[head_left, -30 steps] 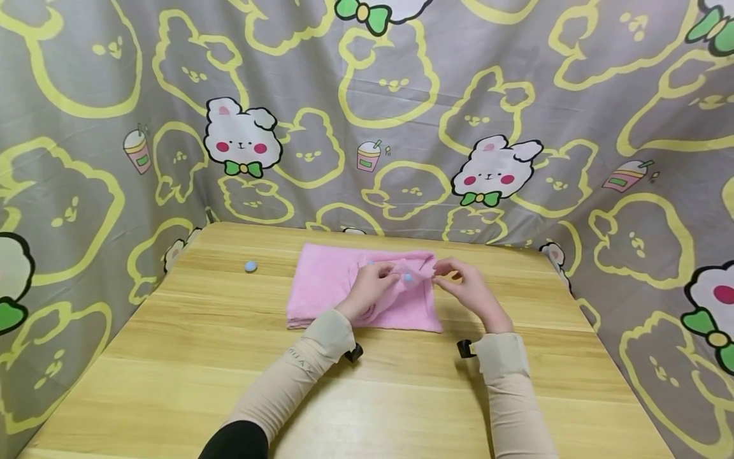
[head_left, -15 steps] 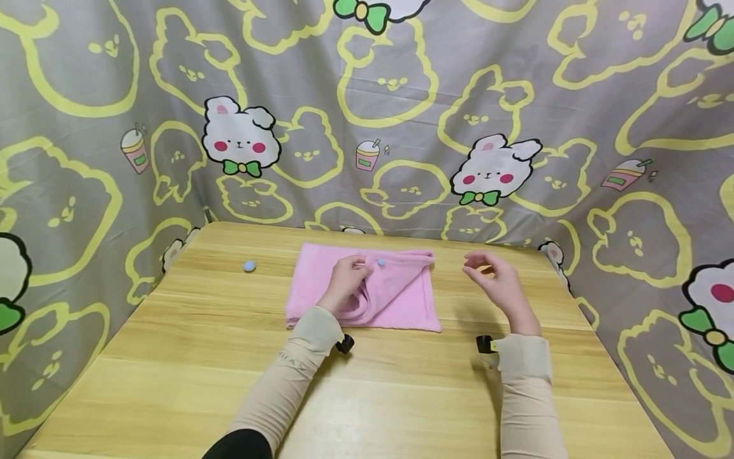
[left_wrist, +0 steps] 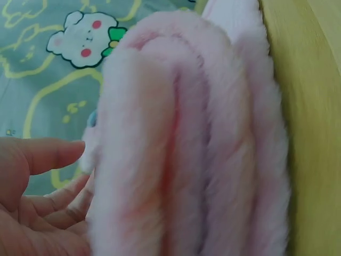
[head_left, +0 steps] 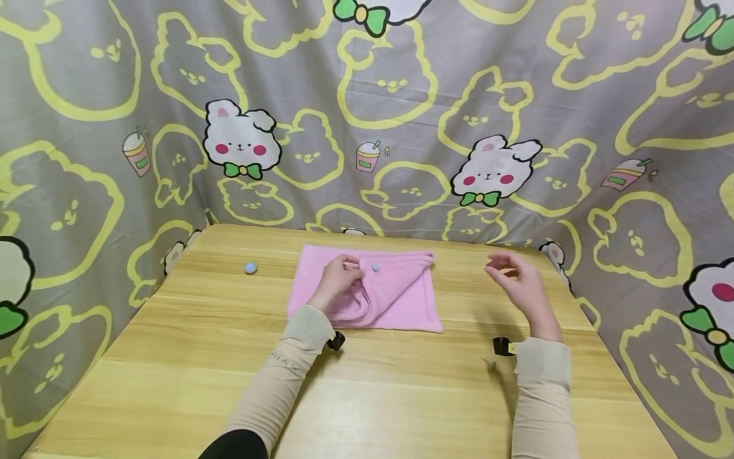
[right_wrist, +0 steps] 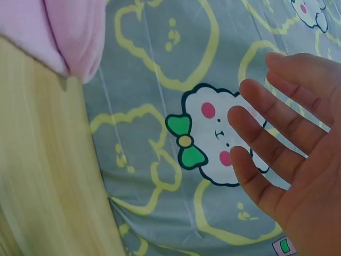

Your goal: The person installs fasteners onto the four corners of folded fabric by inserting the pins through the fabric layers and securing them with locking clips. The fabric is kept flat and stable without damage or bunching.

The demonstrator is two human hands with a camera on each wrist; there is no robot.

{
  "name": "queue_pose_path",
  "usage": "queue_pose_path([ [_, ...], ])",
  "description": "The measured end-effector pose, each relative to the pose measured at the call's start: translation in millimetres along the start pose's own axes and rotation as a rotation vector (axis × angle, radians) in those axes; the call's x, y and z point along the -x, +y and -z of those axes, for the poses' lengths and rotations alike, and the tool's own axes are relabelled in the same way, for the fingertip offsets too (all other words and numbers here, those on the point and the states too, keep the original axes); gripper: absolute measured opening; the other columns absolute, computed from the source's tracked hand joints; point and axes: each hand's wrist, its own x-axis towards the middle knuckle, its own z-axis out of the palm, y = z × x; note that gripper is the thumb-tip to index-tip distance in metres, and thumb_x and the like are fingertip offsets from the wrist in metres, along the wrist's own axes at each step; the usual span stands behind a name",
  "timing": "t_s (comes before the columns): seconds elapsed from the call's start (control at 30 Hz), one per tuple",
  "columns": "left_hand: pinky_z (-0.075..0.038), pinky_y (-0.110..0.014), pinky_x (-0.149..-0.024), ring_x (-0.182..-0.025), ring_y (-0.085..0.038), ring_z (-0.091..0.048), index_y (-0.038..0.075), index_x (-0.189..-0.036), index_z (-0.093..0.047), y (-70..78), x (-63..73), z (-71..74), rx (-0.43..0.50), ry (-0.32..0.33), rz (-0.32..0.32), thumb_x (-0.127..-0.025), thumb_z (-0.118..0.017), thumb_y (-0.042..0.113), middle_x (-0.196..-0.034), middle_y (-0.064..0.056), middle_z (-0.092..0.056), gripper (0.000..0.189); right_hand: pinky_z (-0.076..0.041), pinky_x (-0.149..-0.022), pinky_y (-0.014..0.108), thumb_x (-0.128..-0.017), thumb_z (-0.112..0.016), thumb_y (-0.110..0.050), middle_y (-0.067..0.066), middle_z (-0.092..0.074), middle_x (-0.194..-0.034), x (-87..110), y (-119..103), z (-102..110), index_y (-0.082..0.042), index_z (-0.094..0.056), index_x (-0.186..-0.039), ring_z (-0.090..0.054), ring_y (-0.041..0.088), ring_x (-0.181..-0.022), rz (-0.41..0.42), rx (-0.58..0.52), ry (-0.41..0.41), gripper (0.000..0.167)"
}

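A folded pink fleecy cloth [head_left: 401,287] lies across the far middle of the table, its upper layer turned back into a rolled fold. A small light-blue round piece [head_left: 375,267] shows on that layer. My left hand [head_left: 337,278] pinches the edge of the turned-back layer; in the left wrist view the thumb [left_wrist: 58,153] meets a bit of the cloth beside the thick layered fold. My right hand [head_left: 518,280] is raised right of the cloth, apart from it, fingers bent gently and holding nothing. In the right wrist view its fingers are spread.
A light-blue round disc [head_left: 250,268] lies on the wooden table [head_left: 401,395] left of the cloth. Patterned grey curtains [head_left: 395,134] hang behind the table and along both sides.
My right hand has let go of the cloth's right end and moved right. My left hand has moved left with the cloth edge, and the upper layer now lies flatter.
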Motion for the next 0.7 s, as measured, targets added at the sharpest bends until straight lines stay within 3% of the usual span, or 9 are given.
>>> queue_pose_path([
  [0.17, -0.052, -0.024, -0.065, -0.077, -0.019, -0.063, 0.004, -0.115, -0.062, 9.6, 9.0, 11.3, -0.219, 0.061, -0.142, -0.086, -0.070, 0.012, -0.089, -0.011, -0.066, 0.031, -0.042, -0.072, 0.009, -0.094, -0.064, -0.017, 0.014, -0.069, -0.098, 1.7, 6, 8, -0.002, -0.063, -0.115, -0.048, -0.017, -0.084, 0.033, 0.060, -0.035, 0.025],
  [0.3, -0.051, -0.027, -0.070, -0.078, -0.019, -0.061, 0.004, -0.109, -0.066, 19.3, 19.4, 12.8, -0.321, 0.057, -0.287, -0.087, -0.071, 0.013, -0.085, -0.010, -0.067, 0.024, -0.044, -0.069, 0.013, -0.092, -0.066, -0.011, 0.015, -0.069, -0.094, 6.5, 10, 15, -0.003, -0.066, -0.110, -0.048, -0.016, -0.082, 0.090, 0.133, -0.077, 0.021],
  [0.53, -0.052, -0.029, -0.074, -0.078, -0.015, -0.061, 0.008, -0.108, -0.066, 28.7, 42.3, -5.4, -0.557, -0.101, -0.480, -0.090, -0.067, 0.017, -0.087, -0.004, -0.067, 0.019, -0.049, -0.067, 0.023, -0.089, -0.069, -0.010, 0.003, -0.072, -0.089, 30.6, 26, 19, -0.009, -0.069, -0.106, -0.056, -0.005, -0.081, 0.134, 0.269, -0.199, 0.017],
  [0.7, -0.053, -0.026, -0.077, -0.086, -0.015, -0.063, 0.010, -0.108, -0.066, 30.2, 57.0, -25.9, -0.722, -0.208, -0.610, -0.091, -0.067, 0.020, -0.096, -0.003, -0.068, 0.020, -0.049, -0.066, 0.025, -0.088, -0.070, -0.009, 0.004, -0.073, -0.093, 51.8, 33, 17, -0.009, -0.070, -0.105, -0.060, 0.002, -0.084, 0.140, 0.250, -0.334, 0.017],
])
